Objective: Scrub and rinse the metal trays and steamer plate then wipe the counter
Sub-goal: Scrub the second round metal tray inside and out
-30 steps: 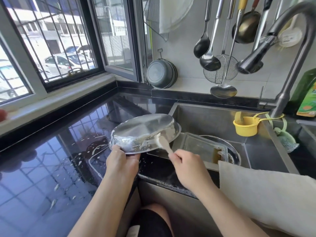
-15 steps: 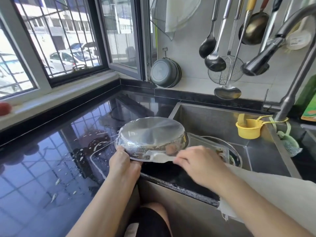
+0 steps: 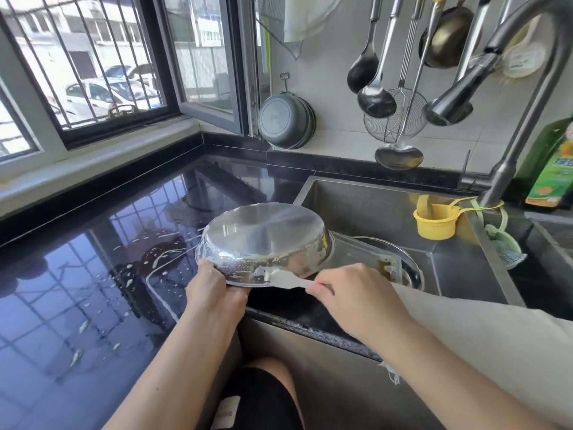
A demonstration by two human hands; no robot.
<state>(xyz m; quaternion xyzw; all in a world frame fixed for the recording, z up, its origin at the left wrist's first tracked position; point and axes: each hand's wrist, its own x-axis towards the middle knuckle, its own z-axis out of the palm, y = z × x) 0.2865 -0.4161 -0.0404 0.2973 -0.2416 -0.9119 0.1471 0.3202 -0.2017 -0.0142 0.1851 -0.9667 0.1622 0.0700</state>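
A round metal tray is held upside down over the edge between counter and sink, its sloped side soapy. My left hand grips its near rim. My right hand pinches the handle of a white brush, whose head lies against the tray's near side wall. In the sink lie a rectangular metal tray and, under it, a round metal plate, both partly hidden by the held tray.
The black counter to the left carries soap flecks and water. A faucet arches over the sink; a yellow cup hangs beside it. Ladles and a strainer hang on the wall. A beige cloth drapes the front edge.
The brush head slid from the tray's right side down and left along the near side wall. The tray tipped a little, showing more of its underside.
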